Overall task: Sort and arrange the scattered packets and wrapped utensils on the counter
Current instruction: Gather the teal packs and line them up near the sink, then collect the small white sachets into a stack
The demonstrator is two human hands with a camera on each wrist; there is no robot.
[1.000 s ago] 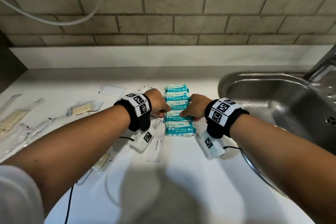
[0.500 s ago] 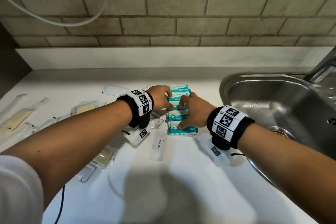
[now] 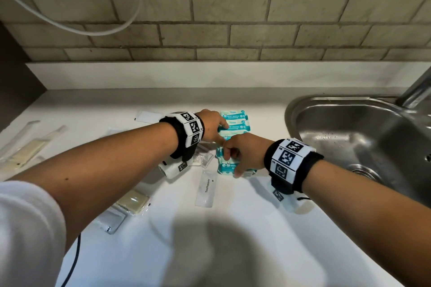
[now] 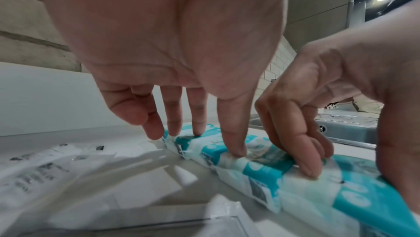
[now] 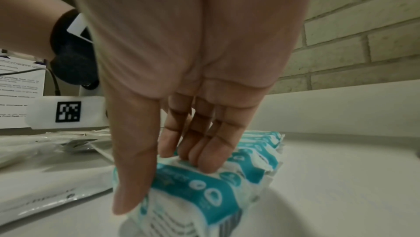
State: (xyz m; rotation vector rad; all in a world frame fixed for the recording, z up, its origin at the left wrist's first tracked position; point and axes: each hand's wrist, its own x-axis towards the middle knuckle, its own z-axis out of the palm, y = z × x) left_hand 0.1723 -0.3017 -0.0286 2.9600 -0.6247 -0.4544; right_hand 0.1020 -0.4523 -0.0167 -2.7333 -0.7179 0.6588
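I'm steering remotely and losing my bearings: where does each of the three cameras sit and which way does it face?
Head: worn on the head, looks forward and down at the counter and sink; both forearms, left hand, right hand.
Left wrist: under the left palm, looks along its fingers towards the sink.
Right wrist: under the right palm, looks along its fingers towards the brick wall.
All three share the row of wipes packets.

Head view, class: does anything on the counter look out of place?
The clear flat toothpaste sachet lies alone, slightly askew, beside the neat row of teal-and-white mini wipes packets. Clear-wrapped cream utensils lie scattered on the left, unsorted.
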